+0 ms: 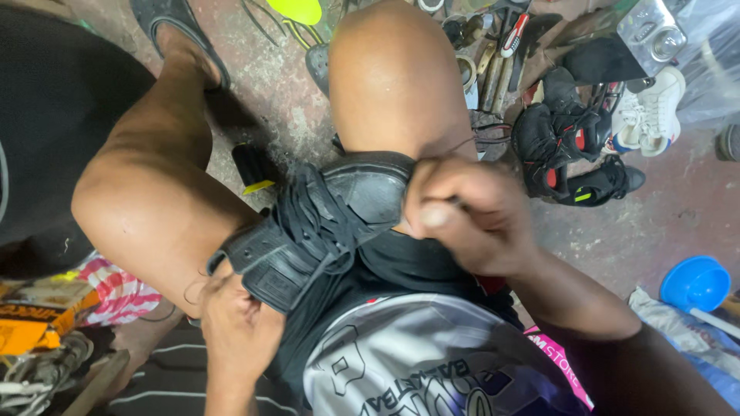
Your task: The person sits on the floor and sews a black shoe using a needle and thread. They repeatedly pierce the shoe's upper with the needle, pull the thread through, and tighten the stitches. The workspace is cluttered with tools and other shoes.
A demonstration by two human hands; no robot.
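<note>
A black laced shoe [324,219] lies across my lap between my knees, sole side turned up toward the right. My right hand [466,216] is closed on the shoe's toe end, fingers curled over the edge of the sole. My left hand [235,327] grips the shoe's heel end from below, its fingers partly hidden under the shoe. A thin thread [462,142] runs from near my right hand across my right knee.
On the concrete floor at the upper right lie several tools [493,46], a black sandal pair [570,146] and a white sneaker [651,112]. A blue bowl [694,283] sits at right. A black sandal [173,27] is on my left foot. Clutter lies at the lower left [46,339].
</note>
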